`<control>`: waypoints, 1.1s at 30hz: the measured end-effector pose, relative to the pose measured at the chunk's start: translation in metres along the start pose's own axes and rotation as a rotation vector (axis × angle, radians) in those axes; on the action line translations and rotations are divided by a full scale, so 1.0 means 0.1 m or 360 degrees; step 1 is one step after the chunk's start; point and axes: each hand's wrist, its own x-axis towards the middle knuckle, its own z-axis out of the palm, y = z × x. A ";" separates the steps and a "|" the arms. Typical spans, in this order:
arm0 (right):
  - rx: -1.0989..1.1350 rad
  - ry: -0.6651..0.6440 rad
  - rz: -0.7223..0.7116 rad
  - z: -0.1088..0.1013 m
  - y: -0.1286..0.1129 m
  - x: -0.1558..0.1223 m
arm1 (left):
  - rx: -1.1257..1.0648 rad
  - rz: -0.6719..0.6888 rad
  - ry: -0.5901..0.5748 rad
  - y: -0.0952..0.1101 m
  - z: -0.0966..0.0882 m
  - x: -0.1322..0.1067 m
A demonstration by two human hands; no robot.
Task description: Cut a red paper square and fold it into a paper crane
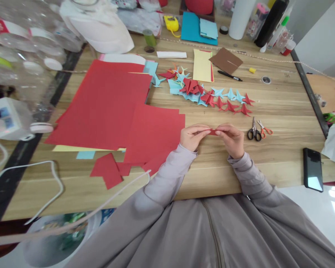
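The hands are pinched narrow, thumb against finger, on one small strip just right of the centre of the frame: the left hand (194, 137) has its left end, the right hand (233, 140) its right end. Only a short red stretch of the strip (213, 132) shows between the fingertips; how many layers it has, and whether it rests on the desk (212, 175) or is held just above it, I cannot tell. It looks like folded paper, so it should weigh next to nothing and offer little slip against bare fingers. Layers would make it stiffer than the flat red sheets (111, 104) at the left of the frame, but it would probably crease wherever it is squeezed and could tear if the ends were pulled apart. The ends seem the right place to hold it, with a light pinch that leaves the middle flat; pressure there might leave a stray dent. The folded birds (208, 98) above the hands, with their thin points, look easier still to crush, best taken by the body. The black scissors (254, 130) and orange scissors (262, 125) lie to the right, well apart from the strip.
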 end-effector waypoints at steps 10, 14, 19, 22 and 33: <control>-0.0026 0.0015 0.0084 0.01 0.00 -0.01 | -0.0055 -0.0034 -0.0037 0.04 0.00 0.01; 0.0076 0.0012 0.0044 0.02 0.01 -0.01 | -0.0082 -0.0014 -0.0061 0.04 0.00 0.01; 0.0158 -0.0032 0.0008 0.02 0.03 -0.01 | -0.0112 -0.0041 -0.0078 0.05 0.01 0.00; 0.0061 -0.0031 0.0089 0.02 0.06 -0.01 | -0.0160 -0.0061 -0.0076 0.06 0.02 0.00; -0.0061 -0.0043 0.0250 0.04 0.09 -0.02 | -0.0075 -0.0145 0.0039 0.06 0.05 -0.01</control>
